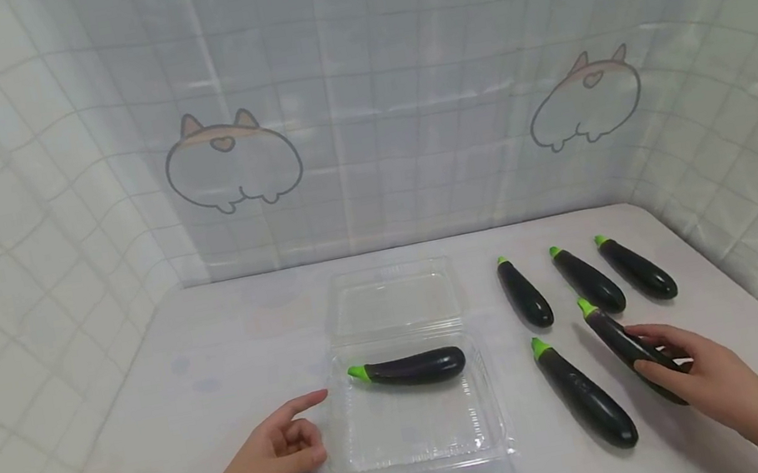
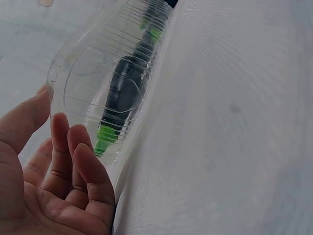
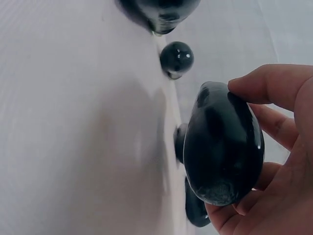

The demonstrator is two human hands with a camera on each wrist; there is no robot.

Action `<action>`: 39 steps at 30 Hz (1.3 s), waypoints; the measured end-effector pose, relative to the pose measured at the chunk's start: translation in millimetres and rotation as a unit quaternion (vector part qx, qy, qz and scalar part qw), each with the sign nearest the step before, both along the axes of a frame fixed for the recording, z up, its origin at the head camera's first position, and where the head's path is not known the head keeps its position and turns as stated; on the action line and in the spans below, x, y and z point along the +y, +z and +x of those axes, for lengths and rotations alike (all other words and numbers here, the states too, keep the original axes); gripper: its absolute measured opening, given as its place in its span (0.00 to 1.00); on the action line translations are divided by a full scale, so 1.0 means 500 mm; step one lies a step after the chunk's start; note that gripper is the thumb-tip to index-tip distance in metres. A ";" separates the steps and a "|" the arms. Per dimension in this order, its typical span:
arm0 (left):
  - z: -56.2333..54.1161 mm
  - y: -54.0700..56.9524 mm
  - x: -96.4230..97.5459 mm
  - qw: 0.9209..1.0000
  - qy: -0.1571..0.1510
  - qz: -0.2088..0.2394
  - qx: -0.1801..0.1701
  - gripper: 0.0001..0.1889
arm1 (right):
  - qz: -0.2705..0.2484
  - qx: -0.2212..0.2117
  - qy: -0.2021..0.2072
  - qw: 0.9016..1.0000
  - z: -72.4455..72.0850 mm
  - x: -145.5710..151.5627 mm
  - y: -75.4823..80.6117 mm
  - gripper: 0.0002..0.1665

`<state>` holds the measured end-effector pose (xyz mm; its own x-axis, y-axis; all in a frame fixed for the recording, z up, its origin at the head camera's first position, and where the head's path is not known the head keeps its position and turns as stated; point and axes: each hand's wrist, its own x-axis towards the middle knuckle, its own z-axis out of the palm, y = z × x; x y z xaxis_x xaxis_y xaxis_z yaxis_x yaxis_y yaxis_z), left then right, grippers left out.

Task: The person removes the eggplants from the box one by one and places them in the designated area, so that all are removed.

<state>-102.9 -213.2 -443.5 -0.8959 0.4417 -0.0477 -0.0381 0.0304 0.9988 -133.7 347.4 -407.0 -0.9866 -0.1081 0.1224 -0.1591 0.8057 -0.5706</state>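
My right hand (image 1: 712, 376) grips an eggplant (image 1: 621, 337) by its thick lower end, its green stem pointing away. In the right wrist view the thumb and fingers wrap the sides of its rounded dark end, and a shadow lies on the table below. My left hand (image 1: 273, 458) is beside the left edge of a clear plastic clamshell box (image 1: 423, 440), index finger stretched toward the rim, other fingers loosely bent. In the left wrist view its fingertips (image 2: 59, 120) are right at the box's corner. One eggplant (image 1: 413, 369) lies crosswise in the box's base, stem to the left.
The box's lid (image 1: 392, 297) lies open toward the back. Right of the box, one eggplant (image 1: 586, 399) lies near the held one. Farther back are three more: a left (image 1: 524, 294), a middle (image 1: 588, 280) and a right eggplant (image 1: 636, 267). Tile-patterned sheeting (image 1: 415, 179) surrounds the white table (image 1: 219, 366).
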 end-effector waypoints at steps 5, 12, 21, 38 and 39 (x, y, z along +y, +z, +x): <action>-0.001 0.001 0.000 1.000 0.002 -0.002 -0.015 0.36 | 0.006 -0.002 -0.005 1.000 -0.001 0.007 -0.010 0.29; -0.002 0.002 -0.001 1.000 0.005 -0.006 -0.025 0.36 | 0.008 -0.025 -0.005 1.000 -0.006 0.014 -0.019 0.31; -0.004 -0.002 -0.004 1.000 -0.004 0.000 -0.006 0.35 | 0.014 -0.028 -0.003 1.000 -0.011 0.018 -0.030 0.30; -0.005 -0.001 -0.003 1.000 -0.002 -0.011 -0.010 0.36 | 0.011 -0.049 0.000 0.999 -0.014 0.026 -0.032 0.35; -0.005 -0.001 -0.003 1.000 -0.003 -0.010 -0.010 0.36 | 0.011 -0.049 -0.001 0.999 -0.013 0.026 -0.032 0.36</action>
<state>-105.2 -214.7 -443.8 -0.8924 0.4450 -0.0746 -0.0579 0.0510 0.9970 -140.4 360.5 -422.8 -0.9939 -0.1080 0.0228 -0.1019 0.8182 -0.5658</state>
